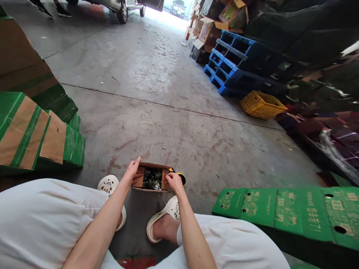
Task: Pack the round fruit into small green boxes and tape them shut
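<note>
A small open cardboard box (151, 164) stands on the floor between my feet, with dark, glossy plastic-wrapped contents (152, 178) inside; their kind is hard to make out. My left hand (132, 172) grips the box's left end, one finger along the far corner and others over the folded-in end flap. At the right end, my right hand (174, 181) has its fingers curled onto the other end flap (165, 179). Just beyond that hand lies a black and yellow object (181, 177), partly covered, that resembles a tape dispenser.
Green and brown cartons (30, 130) are stacked at the left. A row of green printed boxes (288, 209) runs along the right. Farther off are blue pallets (224, 67), a yellow crate (262, 105), piled cardboard boxes (206, 31) and a parked vehicle (112, 4). Another person's feet (63, 10) show top left.
</note>
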The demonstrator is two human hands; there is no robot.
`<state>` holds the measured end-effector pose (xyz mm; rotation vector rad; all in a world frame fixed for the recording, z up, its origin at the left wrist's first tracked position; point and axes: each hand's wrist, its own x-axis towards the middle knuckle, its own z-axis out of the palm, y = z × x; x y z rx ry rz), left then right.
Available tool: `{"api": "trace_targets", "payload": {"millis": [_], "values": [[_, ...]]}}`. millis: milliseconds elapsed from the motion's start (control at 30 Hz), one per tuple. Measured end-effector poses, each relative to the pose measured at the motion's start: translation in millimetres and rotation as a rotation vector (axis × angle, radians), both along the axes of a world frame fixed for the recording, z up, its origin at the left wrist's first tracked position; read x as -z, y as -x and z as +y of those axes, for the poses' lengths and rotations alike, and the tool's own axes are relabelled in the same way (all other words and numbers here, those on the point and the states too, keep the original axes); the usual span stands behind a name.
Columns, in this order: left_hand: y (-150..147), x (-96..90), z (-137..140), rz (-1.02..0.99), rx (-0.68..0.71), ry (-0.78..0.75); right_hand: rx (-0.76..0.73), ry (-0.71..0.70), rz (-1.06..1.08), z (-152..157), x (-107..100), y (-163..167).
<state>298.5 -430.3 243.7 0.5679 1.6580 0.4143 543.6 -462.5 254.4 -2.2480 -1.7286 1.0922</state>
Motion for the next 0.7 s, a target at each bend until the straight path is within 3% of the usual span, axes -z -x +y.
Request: {"api": "trace_targets", "payload": {"millis": [133, 267, 467, 600, 700], "values": [[-2.4, -0.2, 4.4, 0.029, 0.017, 0.006, 0.034, 0.009, 0.057, -6.1, 21.8, 20.9], [-1.6, -2.1, 6.0, 0.042, 0.041, 0.023, 0.137, 0.043, 0.107, -2.8, 30.6, 26.9], [6.5, 1.6, 2.6, 0.073, 0.099, -0.008, 0.332, 0.165, 0.309, 1.5, 26.6, 12.2], [12.1, 10.1, 1.7, 0.142, 0.146, -0.050, 0.540, 0.207, 0.516, 5.7, 18.2, 5.3], [14.3, 16.1, -0.5, 0.211, 0.202, -0.085, 0.543, 0.223, 0.459, 12.8, 18.3, 8.3]]}}
